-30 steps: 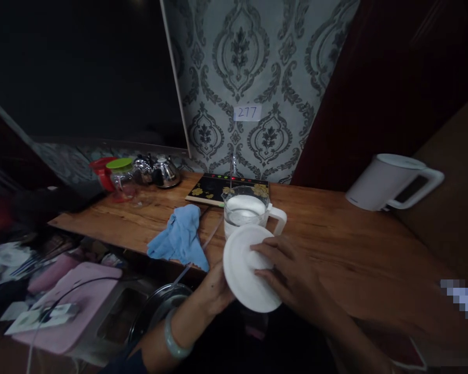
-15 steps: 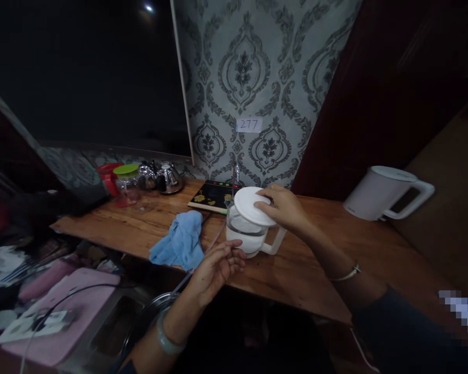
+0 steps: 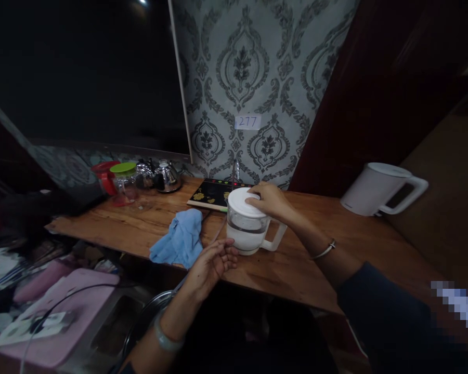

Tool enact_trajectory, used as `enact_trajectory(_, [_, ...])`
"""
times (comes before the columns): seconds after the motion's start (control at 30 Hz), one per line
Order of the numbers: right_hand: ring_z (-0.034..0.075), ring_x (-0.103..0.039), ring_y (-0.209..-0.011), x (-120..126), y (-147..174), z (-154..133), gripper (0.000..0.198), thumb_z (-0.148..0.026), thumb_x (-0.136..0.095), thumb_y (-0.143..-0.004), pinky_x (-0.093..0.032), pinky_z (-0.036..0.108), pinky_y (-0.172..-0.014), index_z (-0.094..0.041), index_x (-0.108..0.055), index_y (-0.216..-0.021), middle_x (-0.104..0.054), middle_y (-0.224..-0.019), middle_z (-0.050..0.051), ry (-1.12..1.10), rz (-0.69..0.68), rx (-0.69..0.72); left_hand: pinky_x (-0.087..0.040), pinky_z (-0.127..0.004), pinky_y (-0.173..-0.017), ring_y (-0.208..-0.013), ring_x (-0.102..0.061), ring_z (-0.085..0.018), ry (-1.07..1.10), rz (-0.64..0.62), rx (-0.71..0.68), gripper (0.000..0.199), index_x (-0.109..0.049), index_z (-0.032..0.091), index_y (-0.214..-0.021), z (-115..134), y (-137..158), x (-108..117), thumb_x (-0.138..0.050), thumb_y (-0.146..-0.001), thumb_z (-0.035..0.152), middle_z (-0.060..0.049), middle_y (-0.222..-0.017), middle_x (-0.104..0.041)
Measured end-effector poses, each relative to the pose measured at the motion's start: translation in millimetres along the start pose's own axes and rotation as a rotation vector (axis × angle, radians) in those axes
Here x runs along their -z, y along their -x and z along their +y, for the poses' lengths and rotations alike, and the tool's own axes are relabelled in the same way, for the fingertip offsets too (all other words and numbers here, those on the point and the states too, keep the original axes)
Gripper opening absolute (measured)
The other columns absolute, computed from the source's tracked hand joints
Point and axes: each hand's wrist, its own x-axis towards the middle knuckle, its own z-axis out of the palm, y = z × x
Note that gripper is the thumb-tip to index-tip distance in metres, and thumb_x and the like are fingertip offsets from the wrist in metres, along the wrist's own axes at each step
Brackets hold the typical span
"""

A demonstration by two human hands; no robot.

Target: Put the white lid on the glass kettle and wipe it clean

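A glass pitcher (image 3: 245, 236) with a white handle stands upright near the front edge of the wooden counter, partly filled with liquid. Its round white lid (image 3: 239, 201) sits over the top, roughly level. From the right, my right hand (image 3: 271, 200) grips the lid with thumb and fingers at its edge. My left hand (image 3: 216, 259) is held palm up at the pitcher's lower left, fingers loosely bent and apart with nothing in them. Whether its fingertips touch the glass I cannot tell. A crumpled blue cloth (image 3: 181, 236) lies left of the pitcher.
Behind the pitcher is a black flat-topped panel (image 3: 210, 193) with lit dots. Shiny kettles (image 3: 167, 177) and a green-lidded jug (image 3: 124, 176) stand at the back left. A white kettle (image 3: 374, 189) stands at the right. Below left are a pink lid (image 3: 81, 301) and a cable.
My right hand has moved slightly left and lowered the tilted lid, which now lies flatter over the pitcher's top. My left hand has shifted slightly left, still with bent fingers.
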Motion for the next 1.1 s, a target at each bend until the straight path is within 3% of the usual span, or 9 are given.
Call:
enact_trajectory(0.3, [0.024, -0.064, -0.096, -8.0, -2.6, 1.8, 0.032, -0.032, -0.065, -0.086, -0.043, 0.029, -0.079, -0.015, -0.076, -0.111, -0.073, -0.104, 0.012, 0.011, -0.048, -0.013, -0.049, -0.028, -0.067, -0.07, -0.066, -0.017, -0.011, 0.037, 0.0, 0.041, -0.07, 0.012, -0.098, 0.1, 0.9, 2.1, -0.085, -0.067, 0.034, -0.007, -0.081, -0.073])
enact_trajectory(0.63, [0.021, -0.063, -0.087, -15.4, -5.7, 7.5, 0.029, -0.03, -0.067, -0.084, -0.041, 0.028, -0.076, -0.016, -0.078, -0.106, -0.073, -0.1, 0.01, -0.017, -0.012, -0.004, -0.049, -0.028, -0.066, -0.07, -0.066, -0.016, -0.045, 0.047, -0.029, 0.043, -0.071, 0.011, -0.098, 3.5, -3.1, 3.8, -0.086, -0.067, 0.035, -0.008, -0.081, -0.073])
enact_trajectory(0.83, [0.02, -0.065, -0.081, -12.4, -10.9, 14.1, 0.024, -0.03, -0.07, -0.081, -0.043, 0.028, -0.072, -0.015, -0.079, -0.097, -0.075, -0.091, 0.007, -0.196, 0.019, -0.012, -0.051, -0.027, -0.066, -0.071, -0.066, -0.016, -0.135, 0.048, -0.082, 0.038, -0.072, 0.013, -0.096, 15.7, -7.4, -3.7, -0.085, -0.068, 0.035, -0.007, -0.082, -0.073])
enact_trajectory(0.97, [0.021, -0.068, -0.082, -1.8, -5.7, 33.4, 0.026, -0.034, -0.061, -0.088, -0.047, 0.028, -0.073, -0.017, -0.079, -0.093, -0.077, -0.086, 0.004, -0.434, 0.137, -0.065, -0.051, -0.026, -0.065, -0.072, -0.066, -0.016, -0.296, 0.113, -0.22, 0.037, -0.072, 0.015, -0.097, 28.4, -12.6, -10.3, -0.082, -0.069, 0.039, -0.006, -0.083, -0.073])
enact_trajectory(1.1, [0.024, -0.07, -0.092, -5.4, 12.1, 54.7, 0.031, -0.037, -0.057, -0.089, -0.052, 0.034, -0.084, -0.016, -0.079, -0.099, -0.079, -0.098, 0.007, -0.608, 0.243, -0.13, -0.053, -0.032, -0.082, -0.091, -0.067, -0.02, -0.649, 0.263, -0.59, 0.031, -0.071, 0.019, -0.1, 42.4, -32.0, -15.2, -0.073, -0.078, 0.041, -0.007, -0.097, -0.073])
